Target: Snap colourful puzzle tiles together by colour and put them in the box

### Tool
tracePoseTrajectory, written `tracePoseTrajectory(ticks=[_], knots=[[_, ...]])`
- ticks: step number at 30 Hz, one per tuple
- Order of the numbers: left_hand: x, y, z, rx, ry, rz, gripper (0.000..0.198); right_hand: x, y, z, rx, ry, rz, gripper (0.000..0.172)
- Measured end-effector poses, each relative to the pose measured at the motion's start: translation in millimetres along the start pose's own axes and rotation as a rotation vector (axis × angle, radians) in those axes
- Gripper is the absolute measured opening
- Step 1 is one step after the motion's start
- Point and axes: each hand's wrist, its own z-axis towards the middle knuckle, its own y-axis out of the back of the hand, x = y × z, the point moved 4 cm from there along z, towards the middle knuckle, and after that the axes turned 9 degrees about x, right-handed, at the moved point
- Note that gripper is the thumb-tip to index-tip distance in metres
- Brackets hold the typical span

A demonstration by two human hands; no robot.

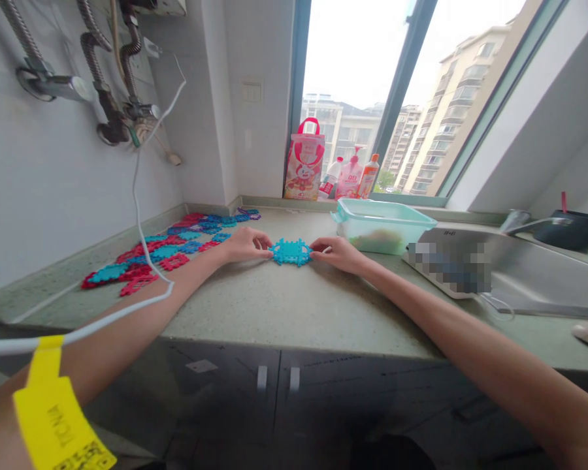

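A light-blue openwork plastic piece (292, 252), with a solid middle and notched edges, is held low over the countertop (294, 307). My left hand (247, 246) pinches its left end between thumb and fingers. On the opposite end, my right hand (340, 253) grips it the same way. Whether the piece touches the counter I cannot tell. Left of my left hand lie many flat interlocking plastic pieces (169, 251) in red, blue and light blue, spread along the wall; my left forearm hides some of them.
Behind my right hand stands a mint plastic tub (396, 225). The steel sink (543, 274) is at the right. A bag (304, 166) and bottles (350, 177) line the windowsill. A white cable (136, 176) with a yellow tag (61, 418) hangs across the left side.
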Motion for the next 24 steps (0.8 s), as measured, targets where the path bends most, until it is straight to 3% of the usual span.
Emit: tracePoseTrajectory(ticks=[5, 14, 24], knots=[[1.0, 0.0, -2.2, 0.032, -0.026, -0.022, 0.039, 6.7, -6.3, 1.8, 0.025, -0.039, 0.168, 0.05], [0.8, -1.1, -1.6, 0.081, -0.037, -0.08, 0.041, 30.3, -15.1, 2.1, -0.02, -0.019, 0.45, 0.047], [2.3, -1.7, -1.4, 0.154, -0.04, -0.261, 0.038, 45.8, -17.7, -0.9, -0.036, 0.006, 0.423, 0.053]])
